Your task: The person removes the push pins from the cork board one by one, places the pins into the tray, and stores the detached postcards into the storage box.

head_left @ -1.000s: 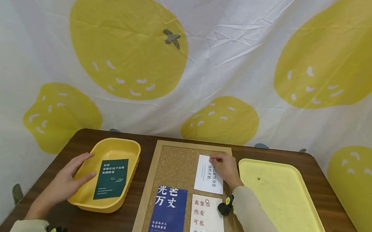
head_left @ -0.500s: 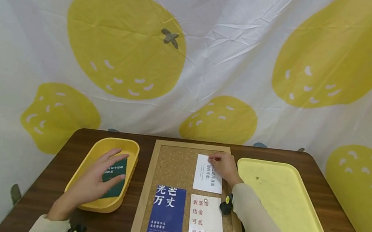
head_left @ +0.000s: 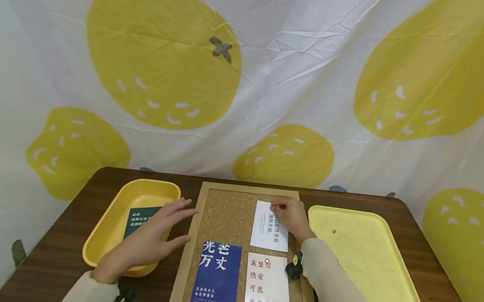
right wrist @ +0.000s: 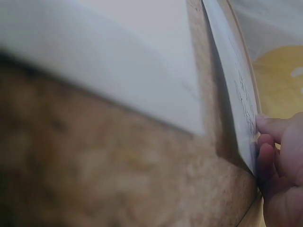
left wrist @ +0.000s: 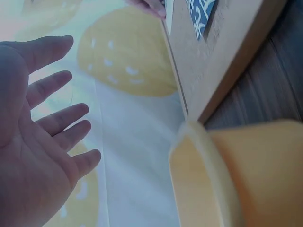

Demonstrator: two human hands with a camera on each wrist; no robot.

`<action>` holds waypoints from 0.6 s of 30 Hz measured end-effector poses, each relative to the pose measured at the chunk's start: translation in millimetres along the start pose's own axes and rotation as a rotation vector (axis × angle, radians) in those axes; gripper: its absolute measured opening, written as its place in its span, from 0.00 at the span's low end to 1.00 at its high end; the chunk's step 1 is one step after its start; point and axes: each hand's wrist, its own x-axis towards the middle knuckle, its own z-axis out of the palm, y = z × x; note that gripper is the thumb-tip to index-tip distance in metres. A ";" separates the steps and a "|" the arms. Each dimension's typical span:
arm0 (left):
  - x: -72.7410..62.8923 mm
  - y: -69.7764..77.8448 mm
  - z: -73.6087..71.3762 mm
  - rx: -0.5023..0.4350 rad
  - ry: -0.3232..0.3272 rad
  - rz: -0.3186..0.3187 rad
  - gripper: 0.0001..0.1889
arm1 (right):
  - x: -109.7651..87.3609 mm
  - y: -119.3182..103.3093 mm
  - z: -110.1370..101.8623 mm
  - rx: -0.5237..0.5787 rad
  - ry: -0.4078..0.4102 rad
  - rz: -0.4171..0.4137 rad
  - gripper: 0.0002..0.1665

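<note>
A white card [head_left: 262, 231] with dark sideways print lies at the cork board's upper right. My right hand [head_left: 292, 217] pinches at its top edge, fingertips drawn together; whatever is between them is hidden. In the right wrist view, a side of this card [right wrist: 234, 80] stands slightly off the cork, with curled fingers [right wrist: 267, 146] against it. My left hand [head_left: 155, 233], fingers spread, hovers between the yellow tub [head_left: 97, 239] and the cork board [head_left: 227, 214]. Its palm holds nothing in the left wrist view. A dark green card [head_left: 136, 216] lies in the tub, partly covered by this hand.
A blue card [head_left: 216, 286] and a white card with red characters [head_left: 267, 292] are pinned lower on the board. To the right lies a pale yellow tray [head_left: 371, 278]. A lemon-print cloth [head_left: 248, 96] hangs behind the brown wooden table [head_left: 401, 216].
My left hand has moved right, from the tub's left side across it to beside the board's frame. My right hand stays at the white card's top edge.
</note>
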 end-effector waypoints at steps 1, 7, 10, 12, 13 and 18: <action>2.1 1.7 1.9 0.002 -0.007 0.011 0.30 | 0.0 0.2 0.0 0.002 -0.002 0.001 0.08; 16.2 12.9 15.7 -0.008 -0.089 0.065 0.30 | -1.0 0.1 0.1 -0.008 0.011 -0.021 0.08; 22.9 18.4 25.1 -0.020 -0.149 0.080 0.29 | -1.8 -0.6 0.4 -0.008 0.018 -0.029 0.08; 27.1 21.0 31.8 -0.022 -0.189 0.089 0.28 | -1.5 -0.1 0.9 0.001 0.012 -0.015 0.08; 29.0 22.0 35.0 -0.021 -0.209 0.085 0.28 | -1.5 0.0 0.9 0.003 0.008 -0.011 0.08; 37.7 25.2 47.3 0.000 -0.275 0.065 0.29 | -0.7 -0.5 0.1 -0.001 -0.002 0.002 0.08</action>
